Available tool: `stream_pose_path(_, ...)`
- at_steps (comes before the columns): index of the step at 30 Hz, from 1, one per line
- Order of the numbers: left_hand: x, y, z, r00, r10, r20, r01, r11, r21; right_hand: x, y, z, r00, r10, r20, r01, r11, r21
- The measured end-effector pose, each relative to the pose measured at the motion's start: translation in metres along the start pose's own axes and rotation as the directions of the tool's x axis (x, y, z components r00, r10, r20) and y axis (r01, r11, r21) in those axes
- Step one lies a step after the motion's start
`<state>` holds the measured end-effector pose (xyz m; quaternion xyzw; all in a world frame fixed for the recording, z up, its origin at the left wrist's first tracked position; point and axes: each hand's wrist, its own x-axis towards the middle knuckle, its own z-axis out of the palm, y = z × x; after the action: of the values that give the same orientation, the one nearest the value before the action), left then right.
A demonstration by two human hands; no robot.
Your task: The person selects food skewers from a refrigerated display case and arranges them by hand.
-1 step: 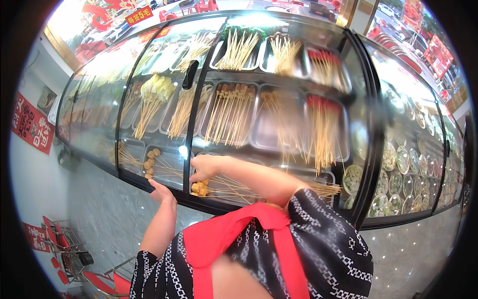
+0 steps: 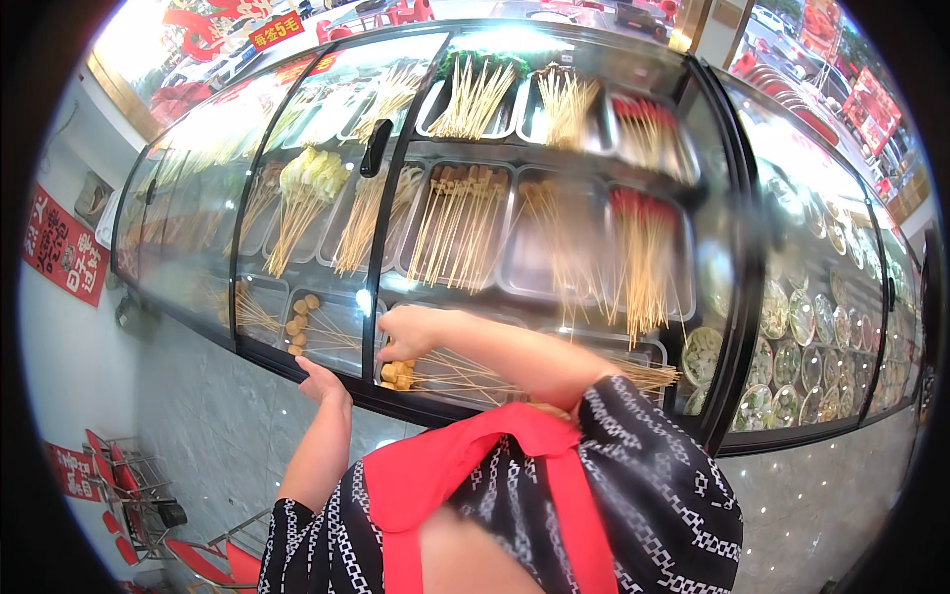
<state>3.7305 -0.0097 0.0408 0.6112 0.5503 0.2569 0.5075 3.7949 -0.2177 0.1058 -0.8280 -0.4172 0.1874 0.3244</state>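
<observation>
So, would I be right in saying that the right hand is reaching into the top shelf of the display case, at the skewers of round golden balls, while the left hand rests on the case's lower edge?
Not quite: the head view shows the right hand at the bottom shelf, not the top one. It reaches the skewers of round golden balls there, while the left hand rests on the lower edge of the display case, as you said.

**What the glass case keeps from view**

The right hand (image 2: 408, 333) reaches into the display case (image 2: 712, 297), and its fingertips are bent away, so their grip cannot be judged. Glare on the case's glass smears the skewers (image 2: 643, 247) behind it. To the right of the case, the small bowls (image 2: 792, 356) are too small to identify. Below the case, the folding chairs (image 2: 129, 495) are cut by the dark rim.
</observation>
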Motion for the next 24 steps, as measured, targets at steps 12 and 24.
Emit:
stream_pose_path(12, -0.009, 0.001, -0.004, 0.999, -0.018, -0.039, 0.025, 0.983, 0.183, -0.219, 0.139, -0.084, 0.379, 0.67, -0.639, -0.725, 0.644, 0.244)
stream_pose_path(24, 0.003, 0.0, -0.006, 0.993, 0.013, -0.12, 0.007, 0.987, 0.162, -0.159, 0.168, -0.066, 0.335, 0.803, -0.493, -0.925, 0.38, -0.009)
